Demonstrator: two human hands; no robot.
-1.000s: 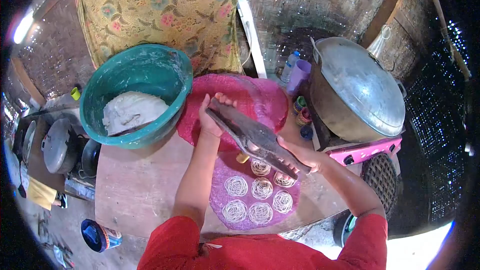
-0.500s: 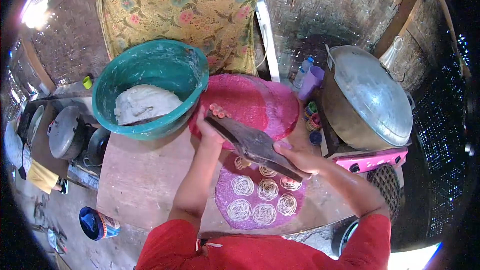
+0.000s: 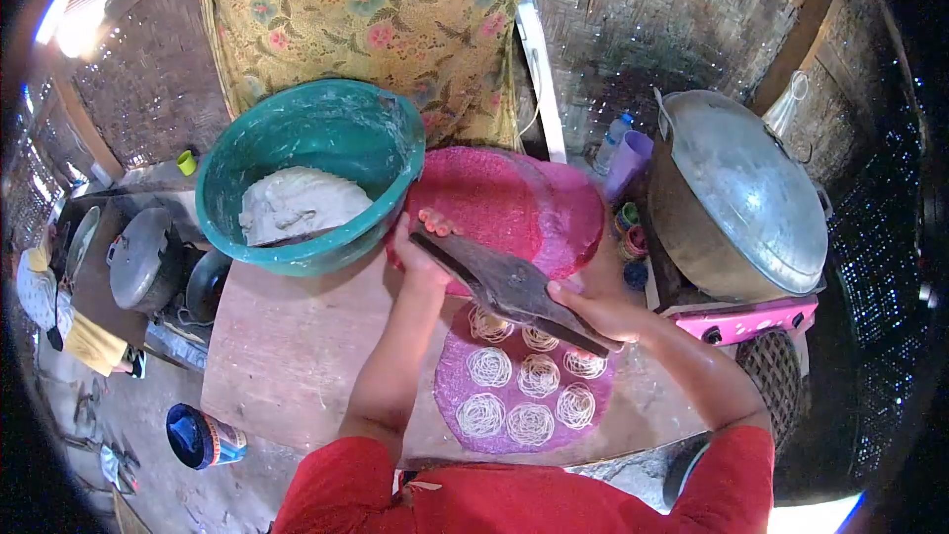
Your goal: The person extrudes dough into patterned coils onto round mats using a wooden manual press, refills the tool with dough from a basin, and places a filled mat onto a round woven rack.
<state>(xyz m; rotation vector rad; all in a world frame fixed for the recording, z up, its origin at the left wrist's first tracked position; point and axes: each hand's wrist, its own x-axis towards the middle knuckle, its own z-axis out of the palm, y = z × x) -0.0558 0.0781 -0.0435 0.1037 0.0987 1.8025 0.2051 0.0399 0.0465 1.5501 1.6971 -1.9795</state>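
Observation:
My left hand (image 3: 419, 255) and my right hand (image 3: 595, 311) each grip one end of a dark wooden dough press (image 3: 514, 285), held slanting with its right end lower. The fingers of both hands wrap round its handles. Beneath it lies a round purple mat (image 3: 457, 396) bearing several flat nests of thin white dough strands (image 3: 539, 376). The press hides part of the farthest nests. Behind my hands is a larger, bright pink round mat (image 3: 484, 203). A big lump of white dough (image 3: 301, 206) sits in a green basin (image 3: 219, 200) to the left.
A large lidded metal pot (image 3: 741, 188) stands on a pink stove (image 3: 751, 321) at the right. A purple cup (image 3: 629, 164), a water bottle (image 3: 612, 142) and small coloured containers (image 3: 630, 237) are beside it. Pots (image 3: 144, 262) and another person (image 3: 74, 331) are at far left.
The whole view shifts slightly to the right. Both hands keep their grip on the press, which stays in nearly the same place over the purple mat.

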